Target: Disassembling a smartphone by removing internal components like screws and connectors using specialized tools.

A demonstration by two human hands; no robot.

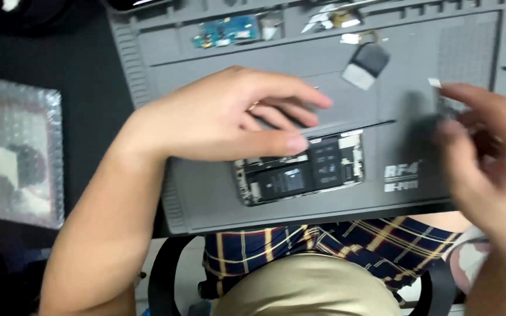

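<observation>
Opened phone (300, 169) on grey mat (206, 193), just under left hand (224, 114).

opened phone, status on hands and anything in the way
Left hand over opened phone, fingers bent, touching its top end. Right hand blurred, beside phone. Phone flat on grey mat.
</observation>
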